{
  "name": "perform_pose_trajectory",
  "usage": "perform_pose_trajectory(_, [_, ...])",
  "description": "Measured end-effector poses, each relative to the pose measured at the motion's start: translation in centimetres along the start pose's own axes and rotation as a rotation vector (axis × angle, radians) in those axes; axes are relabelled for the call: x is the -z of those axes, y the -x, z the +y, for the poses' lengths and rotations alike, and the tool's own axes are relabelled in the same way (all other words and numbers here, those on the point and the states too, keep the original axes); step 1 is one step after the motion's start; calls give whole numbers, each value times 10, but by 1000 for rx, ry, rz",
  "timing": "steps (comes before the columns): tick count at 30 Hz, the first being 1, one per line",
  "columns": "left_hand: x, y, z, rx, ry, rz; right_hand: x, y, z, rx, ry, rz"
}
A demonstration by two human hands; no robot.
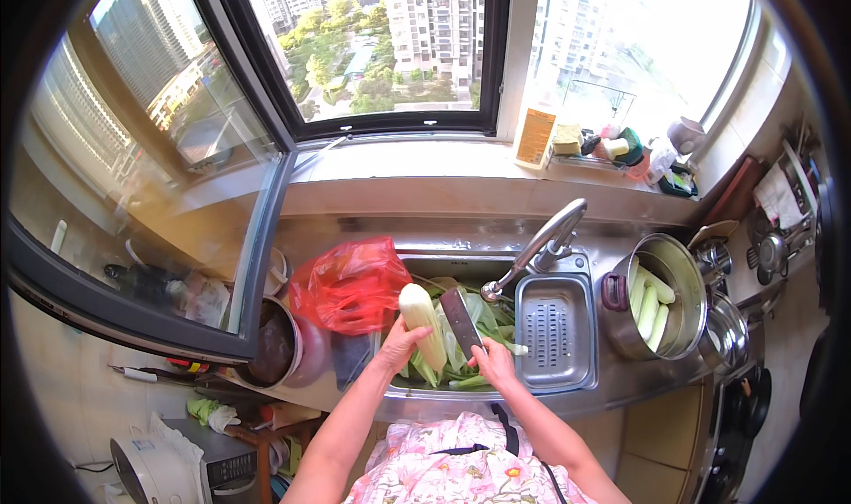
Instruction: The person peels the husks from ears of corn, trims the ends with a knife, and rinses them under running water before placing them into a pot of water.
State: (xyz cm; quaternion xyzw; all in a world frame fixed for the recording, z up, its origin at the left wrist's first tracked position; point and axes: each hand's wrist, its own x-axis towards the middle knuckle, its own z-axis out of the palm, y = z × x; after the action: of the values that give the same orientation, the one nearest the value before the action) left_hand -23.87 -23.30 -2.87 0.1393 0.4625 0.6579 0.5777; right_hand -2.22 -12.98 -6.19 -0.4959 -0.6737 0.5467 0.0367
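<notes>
My left hand (402, 346) is closed around an ear of corn (422, 320) in pale green husk, its blunt end pointing away from me. In my right hand (494, 362) is a cleaver (460, 318) with a dark, wide blade, tilted up and to the left beside the corn; the two look close, but I cannot tell whether they touch. Both hands are over the sink (434, 260), where loose green husks (483, 320) lie heaped. Several pale green ears of corn (651, 307) are in a large steel pot (618, 328) to the right.
A red plastic bag (346, 282) lies at the sink's left. The curved faucet (560, 225) reaches over the sink near a metal drain basket (554, 327). An open window frame (275, 207) juts in at left. Steel bowls (729, 331) stand beyond the pot.
</notes>
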Motion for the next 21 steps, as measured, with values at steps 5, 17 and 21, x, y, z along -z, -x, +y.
perform_pose_trajectory(5, [-3, -4, 10, -28, 334, -80, 10, 16, -5, 123, 200, 70])
perform_pose_trajectory(17, [-3, -30, -17, 127, 669, 95, 111, 108, 71, 357, 800, 499])
perform_pose_trajectory(21, [-8, -54, -38, 213, 701, 55, 129, 108, 138, 202, 850, 597])
